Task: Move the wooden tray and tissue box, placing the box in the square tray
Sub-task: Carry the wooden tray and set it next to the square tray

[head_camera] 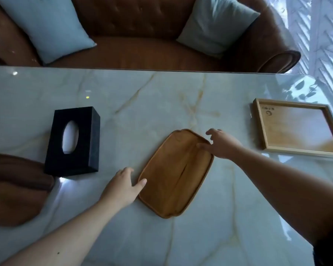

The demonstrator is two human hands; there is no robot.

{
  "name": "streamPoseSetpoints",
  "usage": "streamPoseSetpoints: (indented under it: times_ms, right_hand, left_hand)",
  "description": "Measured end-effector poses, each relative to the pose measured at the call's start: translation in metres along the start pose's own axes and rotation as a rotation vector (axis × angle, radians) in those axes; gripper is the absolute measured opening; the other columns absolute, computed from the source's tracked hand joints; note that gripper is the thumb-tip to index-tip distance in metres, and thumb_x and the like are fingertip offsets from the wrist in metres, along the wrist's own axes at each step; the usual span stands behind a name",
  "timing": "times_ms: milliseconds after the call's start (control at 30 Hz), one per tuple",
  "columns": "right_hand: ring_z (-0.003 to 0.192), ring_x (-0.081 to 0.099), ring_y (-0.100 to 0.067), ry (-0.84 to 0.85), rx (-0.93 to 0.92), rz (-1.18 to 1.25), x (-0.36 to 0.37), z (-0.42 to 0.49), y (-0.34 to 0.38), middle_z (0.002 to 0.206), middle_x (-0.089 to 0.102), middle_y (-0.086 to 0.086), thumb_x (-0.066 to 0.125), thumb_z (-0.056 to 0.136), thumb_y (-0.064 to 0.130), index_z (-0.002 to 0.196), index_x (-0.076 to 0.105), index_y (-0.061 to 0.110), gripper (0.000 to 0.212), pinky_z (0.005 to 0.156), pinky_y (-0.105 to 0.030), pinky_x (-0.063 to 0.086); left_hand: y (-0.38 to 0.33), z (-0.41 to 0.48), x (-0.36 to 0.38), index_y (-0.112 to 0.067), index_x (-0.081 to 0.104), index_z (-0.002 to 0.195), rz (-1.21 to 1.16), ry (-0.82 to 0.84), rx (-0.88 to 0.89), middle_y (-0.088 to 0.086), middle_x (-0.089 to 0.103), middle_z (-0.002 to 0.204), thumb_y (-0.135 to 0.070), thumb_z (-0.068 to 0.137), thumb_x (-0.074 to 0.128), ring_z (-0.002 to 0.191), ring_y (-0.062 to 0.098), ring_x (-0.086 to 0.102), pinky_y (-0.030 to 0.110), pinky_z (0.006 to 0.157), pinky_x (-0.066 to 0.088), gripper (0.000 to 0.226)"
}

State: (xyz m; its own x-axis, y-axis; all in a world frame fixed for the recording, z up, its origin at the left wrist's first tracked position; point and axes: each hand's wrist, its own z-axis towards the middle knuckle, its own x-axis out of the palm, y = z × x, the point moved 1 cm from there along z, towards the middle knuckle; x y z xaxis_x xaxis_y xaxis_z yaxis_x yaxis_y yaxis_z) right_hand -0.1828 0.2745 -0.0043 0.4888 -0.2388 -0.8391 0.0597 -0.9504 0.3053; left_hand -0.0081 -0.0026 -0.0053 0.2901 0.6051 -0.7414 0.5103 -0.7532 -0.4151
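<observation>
A rounded oblong wooden tray (176,173) lies flat in the middle of the marble table (161,96). My left hand (123,186) rests at its near-left rim, thumb tip touching the edge, fingers apart. My right hand (222,144) is at the far-right rim, thumb over the edge and fingers spread. A black tissue box (73,141) with an oval slot stands to the left, apart from both hands. The light square tray (298,127) lies at the right edge of the table with nothing in it.
A brown rounded cushion or chair back (13,189) overlaps the table's left side beside the tissue box. Beyond the table's far edge stands a brown leather sofa (142,35) with two pale blue pillows.
</observation>
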Motion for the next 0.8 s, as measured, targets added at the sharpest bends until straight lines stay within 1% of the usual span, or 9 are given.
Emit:
streamPoseSetpoints:
  times_ms: [67,133,200,300,367,433,600,667,800]
  right_hand:
    - [0.103,0.061,-0.024,0.007,0.021,-0.009,0.002,0.005,0.002,0.13,0.055,-0.005,0.061,0.082,0.061,0.137,0.047,0.02,0.07,0.085,-0.038,0.052]
    - [0.091,0.058,-0.022,0.018,0.019,-0.016,0.006,0.009,0.003,0.124,0.056,-0.006,0.062,0.086,0.052,0.133,0.051,0.02,0.058,0.077,-0.035,0.05]
    - [0.084,0.054,-0.021,0.012,0.013,-0.01,0.01,0.014,0.006,0.12,0.058,-0.008,0.061,0.088,0.042,0.128,0.055,0.019,0.047,0.071,-0.033,0.048]
    - [0.079,0.058,-0.022,-0.006,0.055,0.08,0.012,0.017,0.0,0.106,0.065,-0.009,0.061,0.089,0.03,0.119,0.061,0.016,0.034,0.066,-0.03,0.047]
    - [0.077,0.061,-0.023,-0.022,0.087,0.147,0.011,0.013,-0.008,0.093,0.067,-0.005,0.063,0.088,0.028,0.112,0.066,0.015,0.027,0.067,-0.031,0.049]
    - [0.079,0.064,-0.026,-0.056,0.109,0.248,0.007,0.004,-0.017,0.09,0.068,-0.004,0.064,0.089,0.027,0.105,0.069,0.014,0.022,0.072,-0.035,0.053]
    - [0.076,0.065,-0.024,-0.121,0.136,0.505,-0.007,-0.027,-0.014,0.085,0.068,-0.006,0.063,0.092,0.019,0.095,0.068,0.011,0.01,0.068,-0.039,0.057]
    - [0.07,0.062,-0.022,-0.159,0.143,0.592,-0.011,-0.036,-0.002,0.083,0.066,-0.007,0.063,0.093,0.017,0.093,0.067,0.011,0.007,0.06,-0.034,0.053]
    - [0.066,0.061,-0.019,-0.232,0.147,0.703,-0.018,-0.052,0.037,0.081,0.065,-0.007,0.062,0.094,0.015,0.095,0.067,0.01,0.007,0.048,-0.02,0.049]
  left_hand:
    - [0.002,0.004,0.004,-0.008,0.049,0.126,-0.033,0.006,-0.065,0.014,0.062,0.12,-0.049,0.082,0.06,0.111,0.029,0.059,0.036,0.094,0.047,0.061]
    - [0.001,0.005,0.007,-0.008,0.054,0.117,-0.068,0.06,-0.117,0.012,0.067,0.104,-0.044,0.081,0.064,0.097,0.031,0.065,0.039,0.086,0.053,0.052]
    - [0.002,0.01,0.014,-0.008,0.056,0.107,-0.212,0.092,-0.174,0.011,0.066,0.091,-0.033,0.08,0.069,0.078,0.032,0.069,0.045,0.072,0.06,0.039]
    - [0.0,0.012,0.015,-0.008,0.054,0.102,-0.36,0.101,-0.233,0.008,0.058,0.079,-0.011,0.083,0.067,0.062,0.029,0.067,0.042,0.055,0.061,0.023]
    - [0.001,0.013,0.012,-0.007,0.055,0.102,-0.398,0.101,-0.202,0.006,0.054,0.078,-0.006,0.084,0.065,0.065,0.027,0.064,0.039,0.053,0.06,0.021]
    - [0.002,0.015,0.003,-0.009,0.058,0.101,-0.407,0.064,-0.141,0.006,0.053,0.079,-0.007,0.083,0.066,0.069,0.025,0.063,0.037,0.051,0.06,0.02]
    - [0.006,0.028,-0.034,-0.011,0.064,0.09,-0.538,0.003,-0.063,0.011,0.063,0.08,-0.007,0.082,0.068,0.069,0.03,0.066,0.046,0.061,0.061,0.011]
    - [0.007,0.031,-0.05,-0.009,0.065,0.093,-0.575,-0.011,-0.022,0.013,0.064,0.082,-0.007,0.082,0.068,0.071,0.031,0.068,0.045,0.06,0.061,0.012]
    - [0.024,0.04,-0.091,-0.007,0.066,0.097,-0.601,-0.038,0.068,0.014,0.067,0.086,-0.004,0.081,0.068,0.073,0.027,0.069,0.034,0.052,0.059,0.016]
